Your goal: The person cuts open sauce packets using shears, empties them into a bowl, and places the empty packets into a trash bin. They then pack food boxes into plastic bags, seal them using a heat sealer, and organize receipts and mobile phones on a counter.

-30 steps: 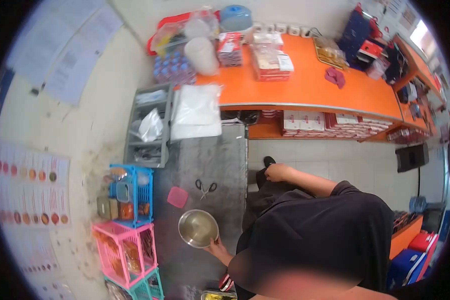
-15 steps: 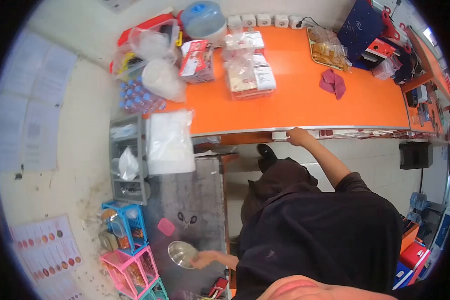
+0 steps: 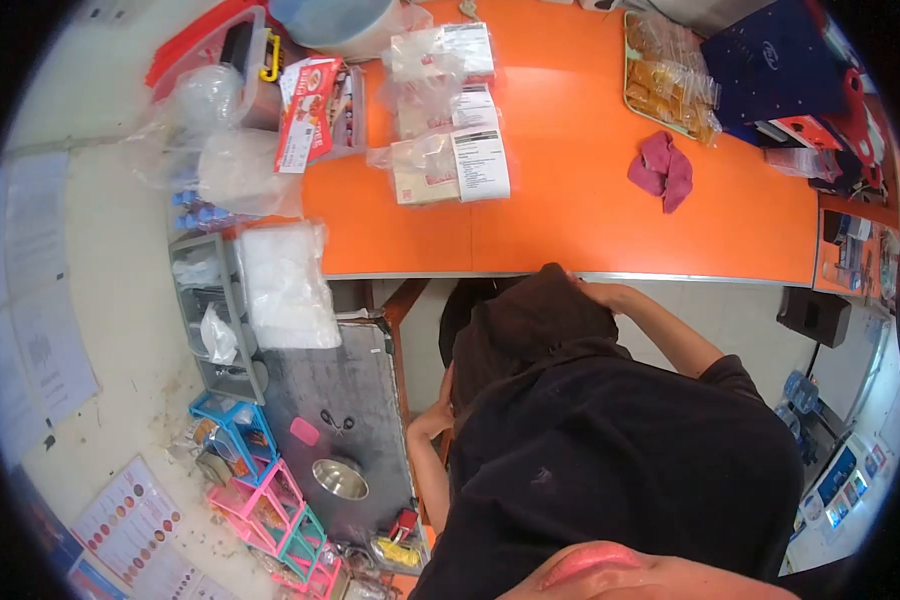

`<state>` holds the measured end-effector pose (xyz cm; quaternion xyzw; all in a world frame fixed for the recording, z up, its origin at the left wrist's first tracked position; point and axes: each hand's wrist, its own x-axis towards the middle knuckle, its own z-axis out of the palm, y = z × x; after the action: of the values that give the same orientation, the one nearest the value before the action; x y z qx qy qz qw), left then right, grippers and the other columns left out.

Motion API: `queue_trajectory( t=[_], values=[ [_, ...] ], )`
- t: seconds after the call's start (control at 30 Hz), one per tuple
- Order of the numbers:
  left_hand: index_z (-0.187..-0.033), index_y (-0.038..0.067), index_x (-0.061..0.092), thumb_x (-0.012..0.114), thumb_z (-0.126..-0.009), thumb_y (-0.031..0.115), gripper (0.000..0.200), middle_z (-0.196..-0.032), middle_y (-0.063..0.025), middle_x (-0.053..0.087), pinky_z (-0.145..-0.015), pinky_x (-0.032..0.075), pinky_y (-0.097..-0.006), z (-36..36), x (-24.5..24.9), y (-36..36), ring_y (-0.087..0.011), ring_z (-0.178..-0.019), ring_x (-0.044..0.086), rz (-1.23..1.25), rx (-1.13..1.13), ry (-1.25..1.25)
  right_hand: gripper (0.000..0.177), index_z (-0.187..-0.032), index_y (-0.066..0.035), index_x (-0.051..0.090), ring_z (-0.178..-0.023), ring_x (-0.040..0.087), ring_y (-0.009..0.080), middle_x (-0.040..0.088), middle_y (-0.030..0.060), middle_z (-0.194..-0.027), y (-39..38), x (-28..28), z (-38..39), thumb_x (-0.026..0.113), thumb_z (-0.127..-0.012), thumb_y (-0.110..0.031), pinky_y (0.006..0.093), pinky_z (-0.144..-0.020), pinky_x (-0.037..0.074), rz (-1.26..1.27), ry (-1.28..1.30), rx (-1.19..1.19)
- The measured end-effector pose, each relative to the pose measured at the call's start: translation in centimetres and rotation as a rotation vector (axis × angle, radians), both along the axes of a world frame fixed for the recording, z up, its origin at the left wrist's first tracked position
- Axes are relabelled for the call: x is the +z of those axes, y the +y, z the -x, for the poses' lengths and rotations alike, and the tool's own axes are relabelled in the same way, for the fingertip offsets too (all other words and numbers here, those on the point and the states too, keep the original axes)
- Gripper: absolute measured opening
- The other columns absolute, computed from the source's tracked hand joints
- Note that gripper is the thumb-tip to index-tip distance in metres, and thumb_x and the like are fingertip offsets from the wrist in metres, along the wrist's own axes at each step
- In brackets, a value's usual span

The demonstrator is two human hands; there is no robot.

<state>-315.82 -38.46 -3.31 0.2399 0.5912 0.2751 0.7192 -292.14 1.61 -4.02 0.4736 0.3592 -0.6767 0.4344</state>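
Note:
My left hand [image 3: 431, 418] is low at my left side, beside the dark clothing over my leg and the edge of the dark table [image 3: 315, 400]; its fingers are partly hidden. A metal bowl [image 3: 340, 480] rests on that table, apart from the hand, near black scissors [image 3: 337, 421] and a pink piece [image 3: 304, 431]. My right hand [image 3: 602, 294] is by my raised knee, just below the front edge of the orange counter [image 3: 570, 225]. Its fingertips are hidden, and whether it holds anything does not show.
Bagged packages with printed slips [image 3: 480, 165] stand on the counter, with a pink cloth [image 3: 662, 172] and a tray of wrapped food [image 3: 670, 85] farther right. White plastic bags [image 3: 288, 285] lie at the left corner. Colored baskets [image 3: 260, 505] line the left wall.
My left hand has let go of the bowl and moved in beside my body. My knee is now up at the counter edge, and my right hand is beside it. The view has shifted closer to the counter.

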Motion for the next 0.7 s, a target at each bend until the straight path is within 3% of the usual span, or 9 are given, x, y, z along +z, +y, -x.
queue_trajectory(
  t=[0.1,0.13,0.2,0.27,0.33,0.4,0.47,0.6,0.7],
  values=[
    [-0.148,0.015,0.002,0.086,-0.057,0.019,0.124,-0.152,-0.0122,0.0,-0.111,0.025,-0.0421,0.2,0.1,2.2,-0.0318,-0.14,0.012,-0.002,-0.018,0.012,0.092,-0.146,-0.014,0.024,-0.135,0.028,0.0307,0.027,0.0146,-0.148,0.3,-2.9,-1.4,0.014,-0.081,-0.078,0.0499,-0.107,0.026,0.062,0.097,-0.11],
    [-0.148,0.015,0.001,0.087,-0.056,0.019,0.125,-0.152,-0.0121,-0.002,-0.112,0.025,-0.0422,0.4,0.4,3.2,-0.0318,-0.14,0.011,0.0,-0.028,0.016,0.087,-0.145,-0.014,0.025,-0.133,0.03,0.0299,0.029,0.0145,-0.147,1.5,-1.0,-0.1,0.016,-0.084,-0.075,0.048,-0.108,0.025,0.082,0.152,-0.163],
    [-0.148,0.015,0.001,0.087,-0.055,0.018,0.127,-0.152,-0.012,-0.003,-0.112,0.025,-0.0424,1.2,0.4,5.6,-0.0319,-0.14,0.011,0.009,-0.038,0.021,0.079,-0.144,-0.013,0.027,-0.131,0.033,0.0287,0.033,0.0139,-0.144,3.3,0.4,1.4,0.018,-0.089,-0.07,0.0458,-0.106,0.03,-0.012,-0.001,-0.088],
    [-0.147,0.016,0.001,0.089,-0.048,0.013,0.133,-0.151,-0.0121,-0.007,-0.113,0.025,-0.0419,2.2,0.9,7.8,-0.0321,-0.14,0.008,0.035,-0.251,0.14,0.089,-0.147,-0.018,0.013,-0.133,0.029,0.0366,0.024,0.0206,-0.147,3.7,-1.3,1.3,0.012,-0.081,-0.078,0.0597,-0.102,0.03,-0.015,0.139,0.084],
    [-0.147,0.016,0.002,0.089,-0.048,0.012,0.132,-0.15,-0.0125,-0.004,-0.112,0.027,-0.042,2.5,0.2,9.5,-0.0331,-0.139,0.01,0.049,-0.326,0.173,0.086,-0.146,-0.017,0.017,-0.127,0.039,0.0391,0.027,0.0208,-0.146,5.7,3.3,4.9,0.016,-0.084,-0.075,0.0602,-0.1,0.032,-0.097,0.144,0.066],
    [-0.147,0.015,0.004,0.089,-0.047,0.011,0.131,-0.149,-0.0129,-0.001,-0.112,0.028,-0.0421,3.1,0.0,10.5,-0.0341,-0.138,0.013,0.058,-0.403,0.207,0.07,-0.139,-0.011,0.036,-0.116,0.05,0.0373,0.043,0.0205,-0.136,7.6,3.6,7.0,0.025,-0.092,-0.063,0.0507,-0.095,0.041,-0.123,0.058,0.274],
    [-0.146,0.014,0.014,0.088,-0.046,0.01,0.125,-0.148,-0.0135,0.009,-0.11,0.031,-0.0422,3.4,0.0,11.1,-0.034,-0.135,0.022,0.127,-0.39,0.21,0.062,-0.132,-0.01,0.042,-0.104,0.056,0.0425,0.054,0.0207,-0.123,10.0,-1.0,8.5,0.036,-0.092,-0.057,0.0515,-0.084,0.045,-0.449,0.457,0.704],
    [-0.144,0.015,0.023,0.086,-0.048,0.007,0.115,-0.145,-0.0132,0.021,-0.109,0.033,-0.0418,3.9,-0.2,10.8,-0.0327,-0.132,0.028,0.079,-0.369,0.352,0.047,-0.115,-0.007,0.052,-0.089,0.061,0.0348,0.061,0.0175,-0.097,14.0,3.3,15.7,0.052,-0.088,-0.045,0.0473,-0.075,0.048,-1.6,0.279,0.509],
    [-0.143,0.016,0.028,0.085,-0.05,0.004,0.11,-0.142,-0.0126,0.029,-0.109,0.034,-0.0404,3.8,-0.2,9.5,-0.0304,-0.132,0.03,0.121,-0.199,0.256,0.043,-0.112,-0.007,0.052,-0.086,0.062,0.033,0.06,0.0165,-0.095,18.4,4.7,20.2,0.054,-0.088,-0.042,0.0468,-0.071,0.049,-1.474,0.29,0.357]
  ],
)
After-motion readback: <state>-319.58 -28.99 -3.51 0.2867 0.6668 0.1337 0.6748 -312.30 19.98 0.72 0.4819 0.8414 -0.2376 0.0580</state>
